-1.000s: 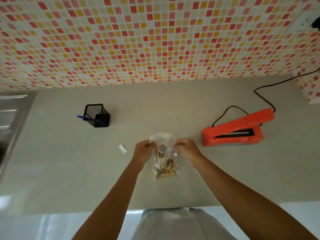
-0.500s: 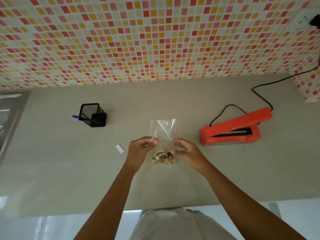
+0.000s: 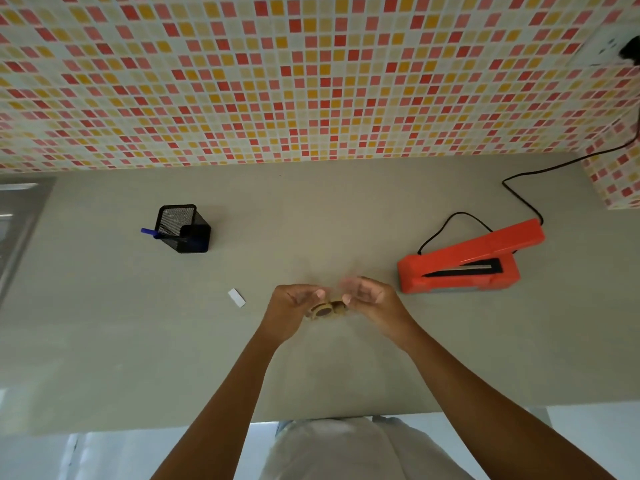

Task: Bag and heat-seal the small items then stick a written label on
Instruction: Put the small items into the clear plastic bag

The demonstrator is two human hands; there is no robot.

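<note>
A small clear bag holding tan and dark small items [image 3: 325,309] sits between my two hands at the middle of the grey counter. My left hand [image 3: 293,303] pinches its left side and my right hand [image 3: 372,298] pinches its right side. The bag's clear top is blurred and hard to make out. An orange heat sealer [image 3: 464,259] with its lid raised stands just right of my right hand. A small white label [image 3: 237,297] lies flat to the left of my left hand. A blue pen [image 3: 150,232] sticks out of a black mesh pen holder [image 3: 183,228] further back left.
The sealer's black cord [image 3: 519,192] runs back to a wall socket [image 3: 620,46] at the far right. A steel sink edge [image 3: 17,216] borders the counter on the left. The tiled wall rises behind the counter [image 3: 311,209].
The bag hung upright a second ago, then lay with its clear top stretched away from me. Now my hands are closer together and the clear top no longer shows flat.
</note>
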